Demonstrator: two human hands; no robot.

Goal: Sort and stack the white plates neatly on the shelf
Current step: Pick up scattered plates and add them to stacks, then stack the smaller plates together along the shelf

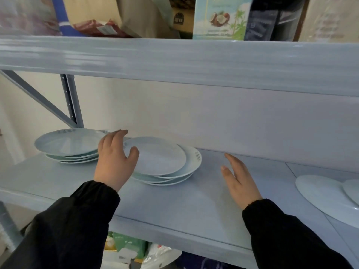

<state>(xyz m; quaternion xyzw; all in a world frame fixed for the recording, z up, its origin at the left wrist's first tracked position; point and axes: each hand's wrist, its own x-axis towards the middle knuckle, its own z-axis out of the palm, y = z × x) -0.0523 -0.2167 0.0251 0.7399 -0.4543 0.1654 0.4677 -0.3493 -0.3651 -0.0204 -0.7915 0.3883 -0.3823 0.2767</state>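
Three groups of white plates lie on the pale blue shelf (pixel 194 206). A tidy stack (pixel 68 144) sits at the far left. In the middle is an uneven stack (pixel 165 160) with its top plate shifted left. My left hand (pixel 116 160) rests at that stack's left rim, thumb on the top plate and fingers curled over its far edge. My right hand (pixel 239 177) hovers flat and open over bare shelf, right of the middle stack and not touching it. More plates (pixel 326 193) lie at the right edge, partly cut off.
The shelf board above (pixel 174 63) hangs low over the plates and carries boxes and bags, among them a coconut-print carton (pixel 221 18). A metal upright (pixel 71 101) stands behind the left stack. Bags (pixel 136 249) fill the level below.
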